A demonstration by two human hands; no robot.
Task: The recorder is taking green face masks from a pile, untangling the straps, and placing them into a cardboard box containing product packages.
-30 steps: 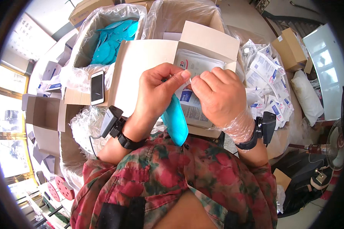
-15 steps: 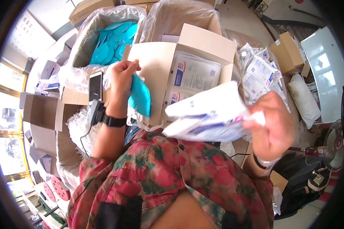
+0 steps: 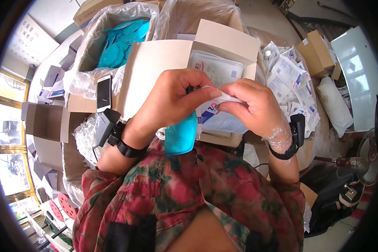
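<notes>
- The left hand (image 3: 168,98) is pinching, thumb against fingertips, the upper edge of a white sealed-type pouch (image 3: 216,115); a teal folded face mask (image 3: 180,134) is hanging below the palm at 6 o'clock, apparently trapped under the lower fingers, though that contact is hidden.
- The right hand (image 3: 256,105) is gripping the same pouch edge from 3 o'clock, thumb and forefinger pressed together on the thin flap, remaining fingers curled. The two hands are nearly touching at the pouch mouth.
- The pouch is sitting between both hands, above an open cardboard carton (image 3: 164,63) holding a stack of like white packets (image 3: 216,67).
- Judgement on progress: the mask is still outside the pouch and the mouth is only being parted, so insertion and stowing in the carton appear to remain.
- At 11 o'clock, a plastic-lined box of loose teal masks (image 3: 122,42) is standing well filled, suggesting plenty left.
- At 2 o'clock, a heap of white packets (image 3: 290,80) is lying on the surface.
- At 9 o'clock, a smartphone (image 3: 103,93) is resting beside the carton.
- Both wrists are carrying black strapped devices; clear plastic film is wrapping the right wrist.
</notes>
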